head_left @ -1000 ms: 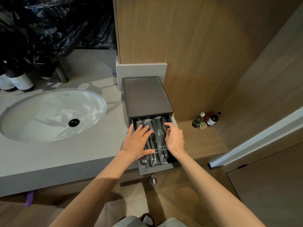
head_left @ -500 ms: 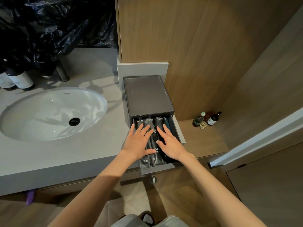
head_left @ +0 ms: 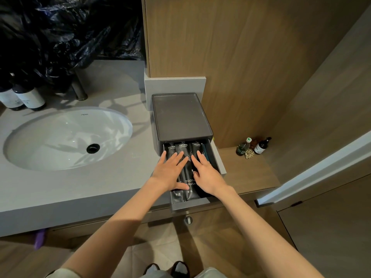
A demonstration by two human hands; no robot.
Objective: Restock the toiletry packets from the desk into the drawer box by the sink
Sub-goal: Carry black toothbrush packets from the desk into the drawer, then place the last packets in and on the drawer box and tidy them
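In the drawer box (head_left: pixel 180 117), the left hand (head_left: pixel 170 173) and right hand (head_left: pixel 207 175) lie flat, fingers (head_left: pixel 181 156) spread, on packets (head_left: pixel 190 190) printed "TOOTH BRUSH".

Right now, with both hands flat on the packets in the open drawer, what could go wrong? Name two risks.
The drawer overhangs the counter edge, so pressing down may tip it out. The packets lie side by side; one riding up could jam under the box on closing.

Grey counter (head_left: pixel 128 177), drawer box (head_left: pixel 180 115) beside sink (head_left: pixel 66 135), two labelled bottles (head_left: pixel 30 99) at back
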